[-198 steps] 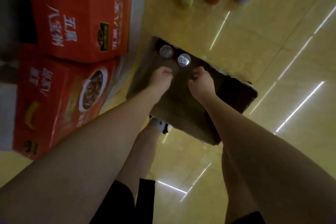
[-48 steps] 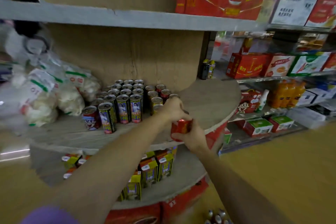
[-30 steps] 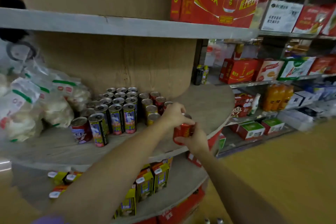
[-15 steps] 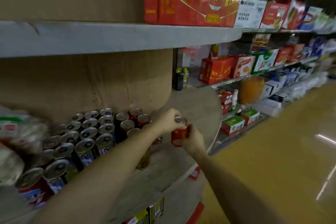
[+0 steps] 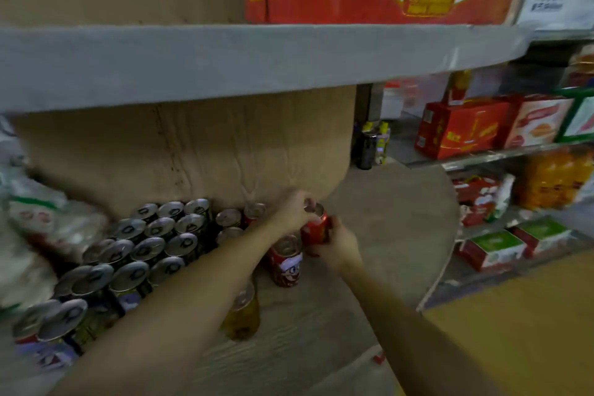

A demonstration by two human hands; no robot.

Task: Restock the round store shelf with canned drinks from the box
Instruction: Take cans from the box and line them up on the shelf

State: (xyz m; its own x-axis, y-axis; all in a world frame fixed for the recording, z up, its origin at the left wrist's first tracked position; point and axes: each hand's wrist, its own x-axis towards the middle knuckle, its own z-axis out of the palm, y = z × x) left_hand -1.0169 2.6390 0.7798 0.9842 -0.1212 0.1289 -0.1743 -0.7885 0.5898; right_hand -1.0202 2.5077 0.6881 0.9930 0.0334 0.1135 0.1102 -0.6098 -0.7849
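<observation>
so both hands are on one red can [image 5: 314,228] right now, held upright just above the round shelf [image 5: 395,222], near the cardboard-wrapped centre column [image 5: 193,151]. the can's long axis is vertical, lid up, which is what you'd want since everything else on there stands the same way. the left hand [image 5: 294,209] comes over from the can's left and its fingers curl onto the rim at the top, while the right hand [image 5: 337,243] wraps the lower body from the near-right side, thumb and fingers closed around it. the key thing for the next bit imo: the free spot lies pretty much straight down and a touch toward the column, right behind another red can [image 5: 286,262] with a cartoon face that's already standing on the board. to the left there's the packed block of silver-topped cans [image 5: 138,251], so the gap is really only on the right edge of that cluster. can't tell if the held can's base is already touching the board, the right hand covers it. a gold can [image 5: 242,315] stands nearer the camera under the left forearm, so i'd guess that arm needs to lift out carefully or it'll knock it. the box isn't in shot.
</observation>
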